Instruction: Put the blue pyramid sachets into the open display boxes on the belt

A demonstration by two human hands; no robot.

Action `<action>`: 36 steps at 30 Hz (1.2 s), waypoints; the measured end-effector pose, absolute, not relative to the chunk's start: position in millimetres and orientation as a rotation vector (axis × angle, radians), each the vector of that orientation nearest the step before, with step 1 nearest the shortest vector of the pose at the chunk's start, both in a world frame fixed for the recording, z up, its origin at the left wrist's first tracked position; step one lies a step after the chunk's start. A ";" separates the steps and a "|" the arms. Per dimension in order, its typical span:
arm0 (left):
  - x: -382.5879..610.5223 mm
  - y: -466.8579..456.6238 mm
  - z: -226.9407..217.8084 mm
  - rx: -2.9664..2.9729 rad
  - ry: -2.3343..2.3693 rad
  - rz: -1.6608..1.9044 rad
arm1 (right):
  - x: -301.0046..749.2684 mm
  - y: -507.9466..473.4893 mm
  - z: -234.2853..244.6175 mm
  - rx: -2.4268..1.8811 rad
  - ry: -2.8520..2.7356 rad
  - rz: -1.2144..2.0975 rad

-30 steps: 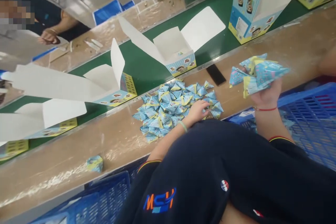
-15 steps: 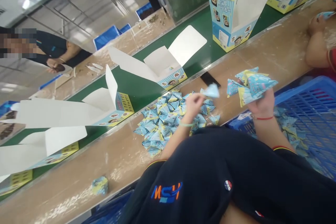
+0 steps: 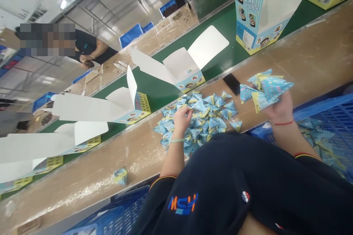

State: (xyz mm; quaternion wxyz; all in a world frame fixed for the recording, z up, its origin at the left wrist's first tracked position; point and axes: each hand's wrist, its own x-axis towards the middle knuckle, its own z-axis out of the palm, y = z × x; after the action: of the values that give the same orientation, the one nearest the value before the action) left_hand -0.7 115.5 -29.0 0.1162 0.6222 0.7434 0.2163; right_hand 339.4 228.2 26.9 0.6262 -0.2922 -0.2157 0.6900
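A pile of small blue and yellow triangular packets (image 3: 205,117) lies on the brown shelf (image 3: 303,62) in front of me. My left hand (image 3: 182,117) rests on the pile's left part, fingers pinched on one packet. My right hand (image 3: 280,107), with a red string at the wrist, is raised over the shelf and grips a bunch of the same packets (image 3: 264,85).
Open cartons (image 3: 180,66) (image 3: 110,102) ride on the green belt (image 3: 157,90) behind the shelf; a taller carton (image 3: 255,11) stands further right. A black phone (image 3: 232,82) lies by the pile. A stray packet (image 3: 120,176) sits to the left. Blue crates (image 3: 328,125) (image 3: 116,216) hold more packets. Another person (image 3: 91,49) sits across the belt.
My left hand carried one packet toward the bunch in my right hand, then dropped back onto the pile and pinched another. The camera view shifted slightly.
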 end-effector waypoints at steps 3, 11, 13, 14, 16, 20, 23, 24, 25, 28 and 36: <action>6.0 121.0 -32.2 1.733 2.238 0.562 | 330.8 225.8 26.4 -0.691 -0.479 1.595; 117.7 143.4 -4.2 1.471 1.414 1.162 | 303.9 207.4 21.9 -0.740 -0.601 1.917; 128.8 149.8 -2.6 1.383 1.417 1.202 | 300.6 205.2 24.5 -0.709 -0.584 1.901; 125.1 151.9 -1.0 1.357 1.462 1.285 | 300.9 205.2 26.3 -0.698 -0.563 1.861; 101.6 151.8 6.8 1.301 1.604 1.589 | 305.4 207.0 29.7 -0.690 -0.533 1.768; 29.3 134.7 35.9 1.198 1.853 2.086 | 321.4 214.6 29.8 -0.684 -0.562 1.715; -7.7 112.5 48.5 1.328 2.016 2.135 | 327.2 219.5 26.6 -0.707 -0.568 1.728; -15.1 104.5 47.8 1.360 2.089 2.103 | 326.9 220.5 25.9 -0.713 -0.566 1.723; -20.6 96.7 44.6 1.376 2.158 2.025 | 325.7 221.1 25.5 -0.716 -0.567 1.717; -30.5 75.4 22.8 1.307 2.330 1.691 | 319.2 221.2 25.1 -0.723 -0.591 1.723; -38.7 39.3 -28.2 1.212 2.613 1.007 | 310.2 226.7 19.0 -0.820 -0.657 1.832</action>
State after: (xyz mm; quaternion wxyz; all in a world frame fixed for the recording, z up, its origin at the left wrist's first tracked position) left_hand -38.7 39.3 -28.2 0.0451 0.3969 0.8554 0.3297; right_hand 310.2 226.7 19.0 0.4923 -0.3381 -0.2707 0.7550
